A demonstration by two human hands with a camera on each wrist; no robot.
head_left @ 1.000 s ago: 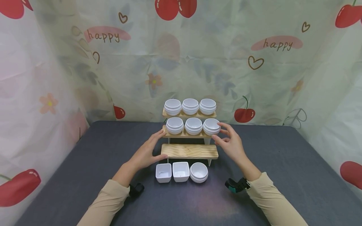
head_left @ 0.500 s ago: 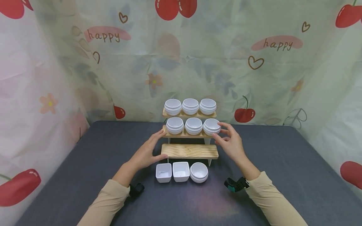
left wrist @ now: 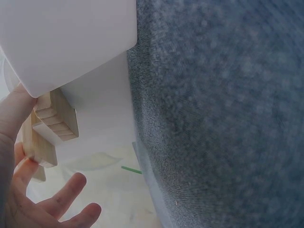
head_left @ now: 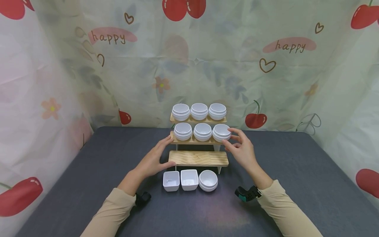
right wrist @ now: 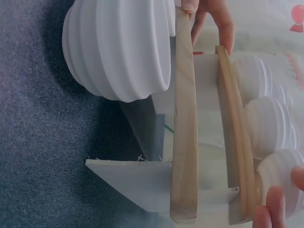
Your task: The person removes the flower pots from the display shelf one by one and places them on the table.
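In the head view, a tiered wooden stand (head_left: pixel 199 158) has a bare lowest shelf. My right hand (head_left: pixel 243 152) pinches a round white bowl (head_left: pixel 221 131) at the right end of the middle shelf, thumb low on its side and index finger at its rim. My left hand (head_left: pixel 152 160) touches the stand's left side, fingertips at the middle shelf's end and thumb at the lowest shelf's end. In the left wrist view, its thumb (left wrist: pixel 16 111) meets a wooden shelf end (left wrist: pixel 57 114); two other fingers point free. The right wrist view shows the pinched bowl (right wrist: pixel 274 173) beside my fingertips.
Two more round bowls (head_left: pixel 202 132) share the middle shelf, and three round bowls (head_left: pixel 199 112) line the top one. On the dark tabletop (head_left: pixel 189 214), two square white bowls (head_left: pixel 189 180) and one round bowl (head_left: pixel 208 181) stand before the stand. A printed curtain (head_left: pixel 195 75) hangs behind.
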